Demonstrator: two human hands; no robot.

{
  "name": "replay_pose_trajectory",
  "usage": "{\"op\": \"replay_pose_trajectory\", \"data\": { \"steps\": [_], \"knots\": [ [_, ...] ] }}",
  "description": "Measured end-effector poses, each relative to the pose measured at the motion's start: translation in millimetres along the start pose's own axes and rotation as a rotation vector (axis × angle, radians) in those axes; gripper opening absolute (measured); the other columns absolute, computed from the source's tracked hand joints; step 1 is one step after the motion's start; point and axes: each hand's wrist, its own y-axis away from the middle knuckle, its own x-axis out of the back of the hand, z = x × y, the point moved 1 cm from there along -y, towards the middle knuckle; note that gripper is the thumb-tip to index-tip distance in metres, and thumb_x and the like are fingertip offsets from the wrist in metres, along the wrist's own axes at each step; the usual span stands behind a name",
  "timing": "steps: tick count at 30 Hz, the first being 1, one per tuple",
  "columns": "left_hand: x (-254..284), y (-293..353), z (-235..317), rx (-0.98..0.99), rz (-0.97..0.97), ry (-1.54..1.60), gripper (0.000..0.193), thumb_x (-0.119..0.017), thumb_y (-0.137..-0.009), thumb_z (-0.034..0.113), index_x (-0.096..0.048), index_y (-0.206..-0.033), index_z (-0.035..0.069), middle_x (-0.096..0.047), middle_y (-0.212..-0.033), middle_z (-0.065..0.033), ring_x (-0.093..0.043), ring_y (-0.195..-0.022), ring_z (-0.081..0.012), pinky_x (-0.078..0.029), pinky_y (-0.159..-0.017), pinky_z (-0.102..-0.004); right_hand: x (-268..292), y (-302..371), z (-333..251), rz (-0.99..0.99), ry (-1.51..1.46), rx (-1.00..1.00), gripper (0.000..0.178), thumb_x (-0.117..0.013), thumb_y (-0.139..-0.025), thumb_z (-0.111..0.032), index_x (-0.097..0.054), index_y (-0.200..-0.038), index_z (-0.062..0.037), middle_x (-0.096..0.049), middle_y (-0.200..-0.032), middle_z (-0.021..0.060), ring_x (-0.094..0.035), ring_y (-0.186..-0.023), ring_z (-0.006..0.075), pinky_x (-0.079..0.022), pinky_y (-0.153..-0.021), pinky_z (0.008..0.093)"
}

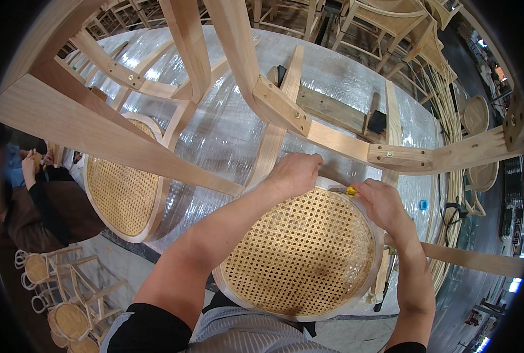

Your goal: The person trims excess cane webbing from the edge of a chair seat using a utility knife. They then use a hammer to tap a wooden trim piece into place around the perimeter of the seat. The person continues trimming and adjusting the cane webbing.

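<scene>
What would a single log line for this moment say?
left hand: pressing far rim of round cane seat | right hand: gripping small yellow tool at rim | second cane seat: left, untouched

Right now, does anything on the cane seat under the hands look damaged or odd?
Yes: the cane seat shows a darker brownish patch near its front edge, unlike the even weave elsewhere; stain or shadow, I cannot tell. Left hand and right hand rest at its far rim.

Workbench (226, 123) is sitting under a clear, shiny plastic wrap. Lying right on it: round cane seat (300, 256) at the near edge, second cane seat (123, 185) off to the left, dark wood plank (332, 110) toward the back, small black block (377, 122) beside it, blue cap (423, 205) near the right edge. Upturned chair frames (226, 65) are standing over the top.
</scene>
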Motion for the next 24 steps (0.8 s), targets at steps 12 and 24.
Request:
{"op": "replay_pose_trajectory", "data": {
  "steps": [12,24],
  "knots": [
    [0.1,0.0,0.9,0.000,0.001,0.009,0.034,-0.052,-0.104,0.018,-0.075,-0.125,0.003,-0.077,-0.115,-0.0225,-0.073,-0.109,-0.0428,-0.057,-0.100,-0.0538,2.7,-1.3,-5.1,0.010,0.115,0.064,0.019,-0.071,-0.096,-0.017,-0.070,-0.114,-0.0093,-0.071,-0.089,0.0121,-0.073,-0.085,0.0352,-0.059,-0.077,0.0470],
    [-1.6,0.1,-4.6,-0.036,0.021,0.018,0.034,-0.052,-0.104,0.018,-0.075,-0.124,0.003,-0.077,-0.114,-0.0232,-0.073,-0.108,-0.0438,-0.057,-0.099,-0.0544,-1.4,-2.6,-1.7,-0.025,0.016,0.008,0.022,-0.068,-0.099,-0.010,-0.073,-0.120,-0.0064,-0.071,-0.092,0.0161,-0.070,-0.086,0.0409,-0.057,-0.075,0.0491]
  ]
}}
